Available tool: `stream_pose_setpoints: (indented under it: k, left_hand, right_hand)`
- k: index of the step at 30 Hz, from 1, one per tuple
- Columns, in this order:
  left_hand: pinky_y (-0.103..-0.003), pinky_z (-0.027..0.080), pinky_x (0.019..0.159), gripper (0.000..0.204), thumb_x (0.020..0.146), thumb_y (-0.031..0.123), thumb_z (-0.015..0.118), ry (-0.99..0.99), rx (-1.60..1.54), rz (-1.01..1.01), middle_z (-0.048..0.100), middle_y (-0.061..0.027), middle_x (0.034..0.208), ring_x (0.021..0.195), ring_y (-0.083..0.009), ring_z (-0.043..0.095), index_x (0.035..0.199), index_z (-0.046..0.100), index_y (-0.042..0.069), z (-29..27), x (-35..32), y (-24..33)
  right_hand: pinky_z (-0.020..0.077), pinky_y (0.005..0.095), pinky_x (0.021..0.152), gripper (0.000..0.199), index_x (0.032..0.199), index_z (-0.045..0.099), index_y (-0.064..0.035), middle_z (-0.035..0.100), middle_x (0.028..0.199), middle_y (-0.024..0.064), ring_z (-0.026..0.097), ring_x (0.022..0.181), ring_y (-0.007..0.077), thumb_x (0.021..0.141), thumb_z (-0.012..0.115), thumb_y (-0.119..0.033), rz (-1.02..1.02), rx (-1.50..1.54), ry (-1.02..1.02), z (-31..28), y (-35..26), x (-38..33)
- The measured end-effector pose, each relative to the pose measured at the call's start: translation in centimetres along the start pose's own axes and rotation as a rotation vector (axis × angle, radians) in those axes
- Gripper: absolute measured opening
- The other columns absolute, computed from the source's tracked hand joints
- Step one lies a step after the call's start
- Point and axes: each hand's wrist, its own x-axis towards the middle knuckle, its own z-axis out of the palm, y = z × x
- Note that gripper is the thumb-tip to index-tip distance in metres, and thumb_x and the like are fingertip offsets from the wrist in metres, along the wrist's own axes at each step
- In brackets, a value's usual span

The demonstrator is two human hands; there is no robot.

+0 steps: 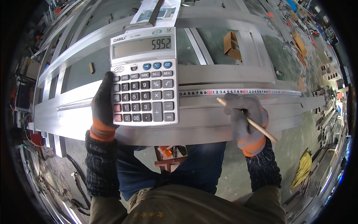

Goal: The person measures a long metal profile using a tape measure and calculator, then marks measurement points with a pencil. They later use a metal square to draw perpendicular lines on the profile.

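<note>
In a grey and orange work glove, my left hand (102, 106) grips the left edge of a silver desk calculator (147, 112), its keypad and lit display turned toward me. The calculator covers part of a white tape measure (227, 92) that stretches across pale metal bars (209, 128). My right hand (248, 119), gloved the same way, is closed round a thin wooden pencil-like stick (261, 130). The stick's pointed end lies just below the tape's scale. My left fingers are mostly hidden behind the calculator.
Beyond the bars lie printed sheets (164, 13) with a dark metal square-like tool (156, 13) on them. An open cardboard box (232, 45) sits among the frame bars. A yellow cloth or bag (302, 168) is on the floor at right, near stacked metal profiles (322, 170).
</note>
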Motion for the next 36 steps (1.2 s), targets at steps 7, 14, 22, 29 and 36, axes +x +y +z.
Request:
stream_pose_setpoints:
  k: [7,14,22,29,36]
  left_hand:
    - [-0.029,0.063,0.079,0.042,0.108,0.020,0.052,-0.002,-0.423,-0.178,0.071,-0.0157,0.111,0.094,-0.0175,0.073,0.143,0.048,-0.003,0.7,1.3,1.5]
    - [-0.030,0.061,0.081,0.039,0.109,0.021,0.049,-0.055,-0.101,-0.031,0.073,-0.0120,0.109,0.095,-0.0161,0.072,0.142,0.050,0.001,0.3,0.8,-0.5]
    - [-0.030,0.061,0.077,0.038,0.110,0.024,0.046,-0.094,0.000,0.125,0.074,-0.0103,0.103,0.089,-0.0163,0.073,0.136,0.052,-0.002,1.1,0.7,2.8]
    - [-0.028,0.062,0.077,0.041,0.109,0.027,0.048,-0.093,0.178,0.166,0.073,-0.0118,0.108,0.092,-0.0145,0.072,0.140,0.052,-0.001,0.7,0.9,1.1]
    - [-0.029,0.060,0.077,0.034,0.110,0.022,0.044,-0.115,-0.162,-0.074,0.074,-0.0102,0.102,0.088,-0.0161,0.073,0.132,0.056,-0.001,1.3,1.3,1.8]
  right_hand:
    - [0.0549,0.0256,0.065,0.042,0.143,0.046,-0.0009,0.067,0.108,0.0165,0.062,0.077,0.0115,0.107,0.049,-0.021,0.514,0.555,-0.026,2.8,-4.3,-2.6]
    - [0.0561,0.0270,0.080,0.057,0.142,0.038,-0.0010,0.058,0.118,0.0144,0.062,0.102,0.0151,0.093,0.065,0.004,0.538,0.545,-0.034,8.7,-6.8,-0.5]
    - [0.0534,0.0269,0.083,0.053,0.139,0.042,0.0008,0.056,0.119,0.0134,0.059,0.097,0.0137,0.093,0.067,0.000,0.679,0.536,-0.003,10.2,-6.9,0.1]
    - [0.0535,0.0306,0.078,0.047,0.145,0.042,-0.0022,0.065,0.106,0.0141,0.063,0.082,0.0166,0.102,0.056,-0.014,0.445,0.490,0.116,6.8,-6.8,-1.6]
    - [0.0533,0.0313,0.068,0.038,0.127,0.060,0.0041,0.069,0.083,0.0134,0.063,0.069,0.0158,0.106,0.045,-0.024,0.520,0.307,0.277,0.3,-7.4,-3.3]
